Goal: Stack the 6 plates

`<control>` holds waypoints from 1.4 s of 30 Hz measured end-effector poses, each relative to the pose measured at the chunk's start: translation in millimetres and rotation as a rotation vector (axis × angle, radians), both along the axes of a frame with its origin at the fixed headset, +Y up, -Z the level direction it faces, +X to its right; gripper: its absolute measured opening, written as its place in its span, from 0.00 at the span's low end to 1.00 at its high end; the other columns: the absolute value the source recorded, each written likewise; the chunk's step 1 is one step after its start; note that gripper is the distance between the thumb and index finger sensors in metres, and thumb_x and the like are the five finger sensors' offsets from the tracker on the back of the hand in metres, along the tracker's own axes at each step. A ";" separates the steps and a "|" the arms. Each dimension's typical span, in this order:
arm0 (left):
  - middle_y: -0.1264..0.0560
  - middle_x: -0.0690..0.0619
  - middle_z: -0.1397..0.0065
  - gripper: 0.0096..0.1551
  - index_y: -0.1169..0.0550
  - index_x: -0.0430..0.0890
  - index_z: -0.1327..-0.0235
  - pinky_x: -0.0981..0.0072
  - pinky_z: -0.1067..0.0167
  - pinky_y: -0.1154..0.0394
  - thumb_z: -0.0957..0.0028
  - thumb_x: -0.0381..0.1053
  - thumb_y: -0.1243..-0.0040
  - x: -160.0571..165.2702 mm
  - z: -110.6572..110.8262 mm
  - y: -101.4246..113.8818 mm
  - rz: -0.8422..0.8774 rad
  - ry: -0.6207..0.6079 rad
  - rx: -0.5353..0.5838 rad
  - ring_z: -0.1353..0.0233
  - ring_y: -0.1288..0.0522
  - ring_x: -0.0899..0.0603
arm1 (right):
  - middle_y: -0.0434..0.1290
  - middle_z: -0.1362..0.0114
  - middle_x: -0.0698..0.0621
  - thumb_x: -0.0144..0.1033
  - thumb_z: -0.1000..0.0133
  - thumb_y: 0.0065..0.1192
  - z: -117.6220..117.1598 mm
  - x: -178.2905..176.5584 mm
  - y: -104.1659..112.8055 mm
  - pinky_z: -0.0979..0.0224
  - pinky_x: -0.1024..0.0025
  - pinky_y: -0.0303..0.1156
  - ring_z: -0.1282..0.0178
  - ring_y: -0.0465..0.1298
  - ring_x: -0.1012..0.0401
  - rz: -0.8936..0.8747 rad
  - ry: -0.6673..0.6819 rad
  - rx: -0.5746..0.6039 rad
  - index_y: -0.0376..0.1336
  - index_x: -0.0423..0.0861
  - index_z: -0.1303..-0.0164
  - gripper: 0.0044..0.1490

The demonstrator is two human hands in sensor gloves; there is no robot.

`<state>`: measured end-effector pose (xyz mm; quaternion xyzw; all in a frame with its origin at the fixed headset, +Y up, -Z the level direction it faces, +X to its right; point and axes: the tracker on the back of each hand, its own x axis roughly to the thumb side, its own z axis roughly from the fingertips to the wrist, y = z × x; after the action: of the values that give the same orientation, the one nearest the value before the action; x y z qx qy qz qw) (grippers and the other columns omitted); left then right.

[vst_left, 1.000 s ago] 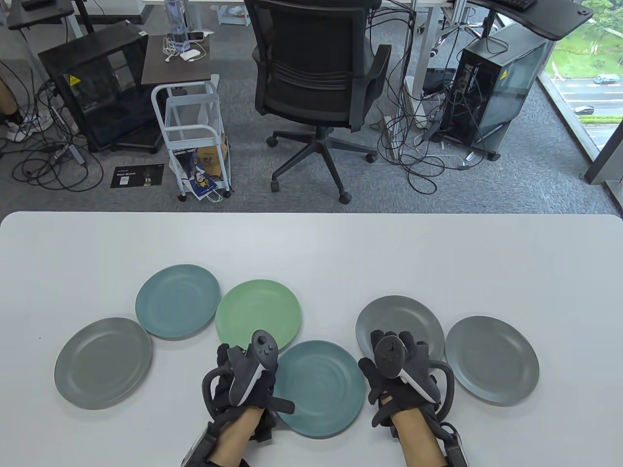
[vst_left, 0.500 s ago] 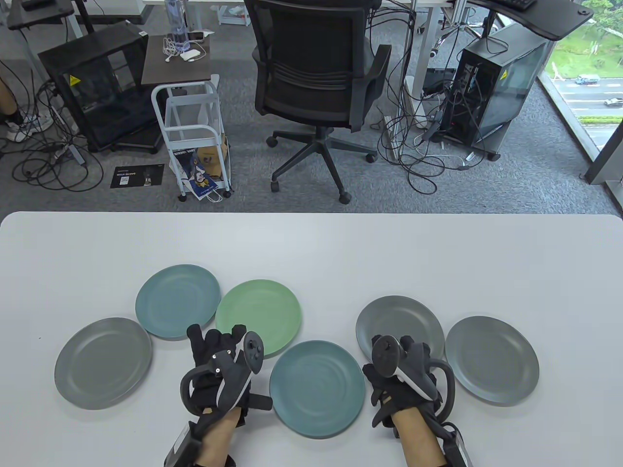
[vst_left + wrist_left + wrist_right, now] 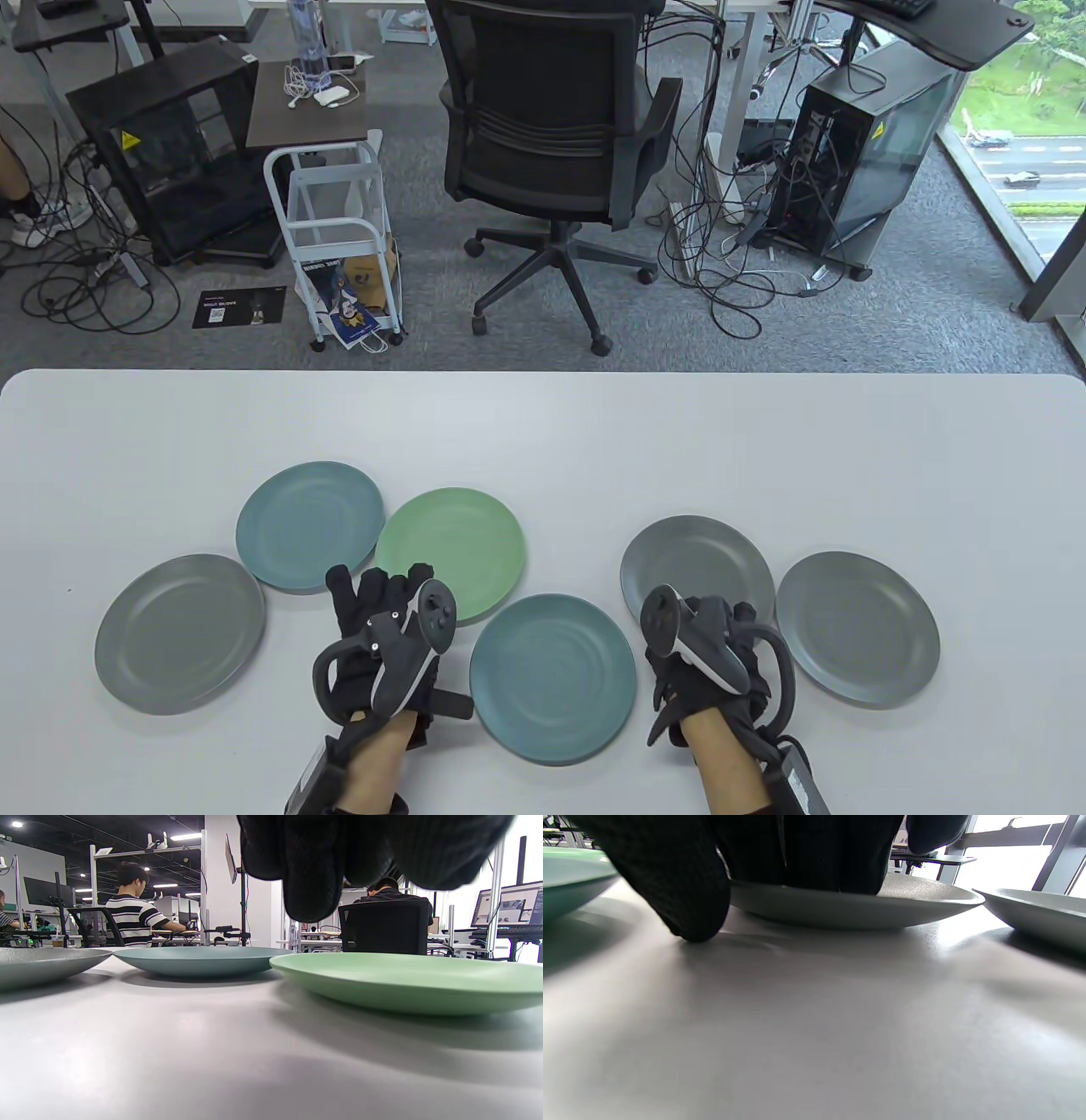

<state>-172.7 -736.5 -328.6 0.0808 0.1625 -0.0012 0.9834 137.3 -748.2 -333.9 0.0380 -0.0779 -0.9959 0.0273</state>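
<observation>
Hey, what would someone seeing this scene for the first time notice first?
Six round plates lie spread, unstacked, across the white table: the light green plate stands out mid-left among grey and teal ones. Two black-gloved hands come in below: the left hand by the green plate, the right hand with fingers on the near rim of a grey plate.
</observation>
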 end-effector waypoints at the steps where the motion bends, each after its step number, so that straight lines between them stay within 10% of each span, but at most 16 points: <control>1: 0.21 0.67 0.33 0.34 0.27 0.67 0.38 0.51 0.14 0.59 0.63 0.66 0.38 -0.4 -0.2 -0.5 0.002 0.000 -0.003 0.21 0.32 0.55 | 0.67 0.22 0.51 0.55 0.44 0.67 0.2 -0.4 0.2 0.18 0.41 0.50 0.19 0.63 0.49 0.004 0.003 0.006 0.61 0.56 0.27 0.35; 26: 0.19 0.66 0.37 0.34 0.27 0.65 0.39 0.49 0.15 0.56 0.63 0.67 0.39 -7.9 -1.3 -1.5 0.139 -0.034 0.014 0.24 0.29 0.53 | 0.83 0.44 0.61 0.52 0.55 0.80 26.0 -12.0 31.7 0.19 0.49 0.60 0.32 0.78 0.62 0.056 0.052 0.644 0.76 0.60 0.51 0.22; 42: 0.14 0.62 0.51 0.43 0.32 0.54 0.33 0.53 0.19 0.50 0.63 0.69 0.41 -24.8 4.9 3.6 0.787 -0.029 0.060 0.34 0.24 0.51 | 0.84 0.45 0.63 0.52 0.56 0.81 42.5 -47.7 38.2 0.18 0.50 0.61 0.32 0.78 0.63 -0.102 0.310 0.758 0.76 0.62 0.53 0.22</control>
<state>-197.5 -732.8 -323.7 0.0408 0.1673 0.3817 0.9081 89.6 -710.1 -291.3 -0.1089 0.2978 -0.9480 -0.0269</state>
